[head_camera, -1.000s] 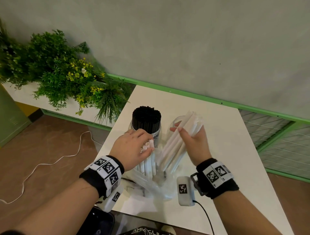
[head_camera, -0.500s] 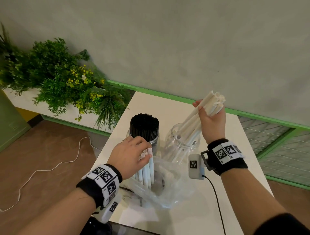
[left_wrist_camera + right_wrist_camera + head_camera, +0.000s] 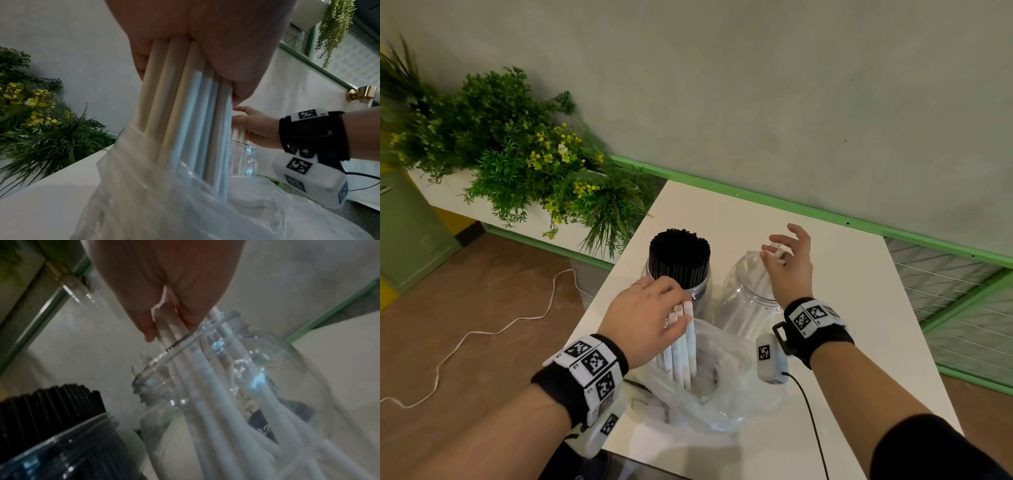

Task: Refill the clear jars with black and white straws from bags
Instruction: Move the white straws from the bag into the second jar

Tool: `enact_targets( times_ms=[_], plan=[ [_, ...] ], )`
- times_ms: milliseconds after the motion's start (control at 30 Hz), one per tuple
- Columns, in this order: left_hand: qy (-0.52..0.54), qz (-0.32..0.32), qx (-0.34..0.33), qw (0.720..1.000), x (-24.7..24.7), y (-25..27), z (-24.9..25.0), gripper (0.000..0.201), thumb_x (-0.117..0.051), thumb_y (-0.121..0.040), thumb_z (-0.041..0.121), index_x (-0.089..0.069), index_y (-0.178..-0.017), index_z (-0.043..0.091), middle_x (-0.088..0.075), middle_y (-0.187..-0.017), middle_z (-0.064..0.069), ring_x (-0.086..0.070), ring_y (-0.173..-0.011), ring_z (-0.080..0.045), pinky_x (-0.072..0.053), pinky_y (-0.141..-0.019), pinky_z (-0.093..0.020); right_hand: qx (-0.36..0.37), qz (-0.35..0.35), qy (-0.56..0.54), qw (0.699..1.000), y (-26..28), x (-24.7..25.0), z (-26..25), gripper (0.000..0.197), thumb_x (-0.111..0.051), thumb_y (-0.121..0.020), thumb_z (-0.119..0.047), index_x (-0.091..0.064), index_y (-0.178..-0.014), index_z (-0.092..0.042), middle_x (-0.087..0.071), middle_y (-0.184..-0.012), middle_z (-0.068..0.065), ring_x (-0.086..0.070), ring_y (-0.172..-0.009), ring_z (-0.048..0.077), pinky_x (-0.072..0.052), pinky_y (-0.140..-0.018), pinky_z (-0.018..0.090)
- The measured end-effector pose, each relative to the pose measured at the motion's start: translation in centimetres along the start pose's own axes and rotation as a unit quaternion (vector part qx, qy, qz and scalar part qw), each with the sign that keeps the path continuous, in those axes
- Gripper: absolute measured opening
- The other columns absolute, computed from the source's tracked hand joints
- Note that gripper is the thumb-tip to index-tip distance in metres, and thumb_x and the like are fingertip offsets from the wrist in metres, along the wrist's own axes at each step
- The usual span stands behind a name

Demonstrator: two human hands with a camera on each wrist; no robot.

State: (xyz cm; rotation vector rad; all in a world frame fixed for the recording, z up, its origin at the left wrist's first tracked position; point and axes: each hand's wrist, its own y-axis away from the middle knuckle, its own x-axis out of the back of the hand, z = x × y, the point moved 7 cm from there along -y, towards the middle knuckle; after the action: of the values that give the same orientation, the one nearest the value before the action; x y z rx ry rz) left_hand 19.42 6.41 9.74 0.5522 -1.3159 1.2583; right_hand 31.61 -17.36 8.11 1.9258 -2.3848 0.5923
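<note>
Your head camera looks down at the table (image 3: 859, 308). Both wrist cameras sit close under the palms (angled upward), sharing the clear jar (image 3: 244, 162).

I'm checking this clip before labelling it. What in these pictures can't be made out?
- White straws in the jar: their number; right wrist view is blurred.
- Right hand: whether it still pinches straw tops; head view too small, right wrist blurred.
- Plastic bag: straws left; crumpled film and left hand cover them.
- Black straws' jar: lower part hidden by the left hand.
</note>
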Motion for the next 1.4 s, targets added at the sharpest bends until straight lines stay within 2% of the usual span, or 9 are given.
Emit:
enact_targets(
  times_ms=[133,267,467,700,833,1033,1133,1233,1400],
  plan=[
    [-0.005,-0.001,0.004,1.000,-0.1,-0.1,0.0,0.027,-0.043,-0.087,0.044,-0.063,-0.098,0.029,-0.059,-0.098,0.012,-0.054,-0.078,-0.014,-0.042,-0.072,-0.023,0.104,-0.095,0.168,0.976,-0.4,-1.9,-0.6,0.032,-0.047,-0.094,-0.001,-0.058,-0.121,-0.013,-0.060,-0.117,0.003,-0.058,-0.106,0.018,-0.043,-0.094,0.024],
    [0.000,-0.002,0.007,1.000,0.0,0.0,0.1,0.027,-0.043,-0.087,0.044,-0.062,-0.098,0.029,-0.059,-0.098,0.012,-0.054,-0.079,-0.015,-0.046,-0.071,-0.026,0.170,-0.197,0.320,0.911,0.8,-4.4,-0.4,0.050,-0.028,-0.091,-0.040,-0.064,-0.113,-0.014,-0.062,-0.112,0.000,-0.048,-0.109,0.023,-0.032,-0.096,0.025],
    [-0.004,0.000,0.009,1.000,-0.1,0.0,0.1,0.027,-0.043,-0.086,0.045,-0.062,-0.097,0.030,-0.059,-0.099,0.012,-0.054,-0.078,-0.015,-0.046,-0.070,-0.026,0.195,-0.171,0.392,0.883,0.2,-4.7,-0.1,0.024,-0.056,-0.094,-0.027,-0.064,-0.108,-0.010,-0.063,-0.106,0.007,-0.050,-0.102,0.032,-0.039,-0.095,0.039],
    [-0.001,-0.008,0.013,1.000,-0.2,0.1,0.1,0.028,-0.042,-0.087,0.046,-0.062,-0.099,0.030,-0.058,-0.100,0.012,-0.054,-0.080,-0.015,-0.046,-0.070,-0.027,0.232,-0.098,0.439,0.862,0.9,-3.5,-1.2,0.040,-0.029,-0.095,-0.030,-0.063,-0.093,-0.008,-0.058,-0.092,0.008,-0.051,-0.087,0.035,-0.045,-0.075,0.044],
    [-0.002,-0.004,0.009,1.000,-0.1,0.0,0.1,0.028,-0.043,-0.086,0.045,-0.062,-0.098,0.029,-0.059,-0.099,0.012,-0.054,-0.078,-0.015,-0.046,-0.069,-0.026,0.197,-0.083,0.514,0.830,0.7,-2.1,-0.1,0.024,-0.059,-0.090,-0.037,-0.064,-0.094,-0.014,-0.058,-0.097,0.005,-0.048,-0.093,0.032,-0.039,-0.076,0.041],
    [0.012,-0.009,0.013,1.000,-0.4,0.0,0.0,0.026,-0.043,-0.086,0.045,-0.062,-0.097,0.029,-0.058,-0.099,0.012,-0.053,-0.079,-0.016,-0.049,-0.069,-0.031,0.269,-0.042,0.413,0.869,-0.8,-1.3,-1.9,0.008,-0.072,-0.080,-0.002,-0.064,-0.082,-0.001,-0.057,-0.083,0.016,-0.051,-0.076,0.037,-0.050,-0.069,0.048],
    [0.010,-0.007,0.010,1.000,-0.3,0.0,0.0,0.027,-0.044,-0.086,0.045,-0.062,-0.097,0.029,-0.058,-0.099,0.012,-0.053,-0.079,-0.016,-0.049,-0.068,-0.030,0.200,-0.022,0.428,0.881,-2.2,-0.3,-1.9,0.013,-0.068,-0.086,-0.016,-0.066,-0.096,-0.007,-0.060,-0.098,0.014,-0.051,-0.094,0.040,-0.044,-0.077,0.047],
    [0.009,-0.006,0.010,1.000,-0.2,0.1,0.0,0.027,-0.044,-0.086,0.045,-0.063,-0.097,0.028,-0.058,-0.099,0.012,-0.054,-0.078,-0.016,-0.049,-0.067,-0.029,0.081,-0.095,0.463,0.877,-3.0,-0.2,0.5,0.034,-0.057,-0.094,-0.030,-0.057,-0.125,-0.016,-0.052,-0.125,0.011,-0.047,-0.112,0.035,-0.044,-0.085,0.045],
    [0.005,-0.009,0.008,1.000,-0.2,0.1,0.1,0.028,-0.044,-0.086,0.045,-0.063,-0.097,0.029,-0.059,-0.099,0.012,-0.053,-0.079,-0.015,-0.048,-0.068,-0.028,0.137,-0.092,0.435,0.885,-3.0,-0.5,-0.1,0.025,-0.051,-0.098,-0.022,-0.061,-0.116,-0.007,-0.057,-0.110,0.015,-0.053,-0.101,0.037,-0.048,-0.077,0.043]
  ],
)
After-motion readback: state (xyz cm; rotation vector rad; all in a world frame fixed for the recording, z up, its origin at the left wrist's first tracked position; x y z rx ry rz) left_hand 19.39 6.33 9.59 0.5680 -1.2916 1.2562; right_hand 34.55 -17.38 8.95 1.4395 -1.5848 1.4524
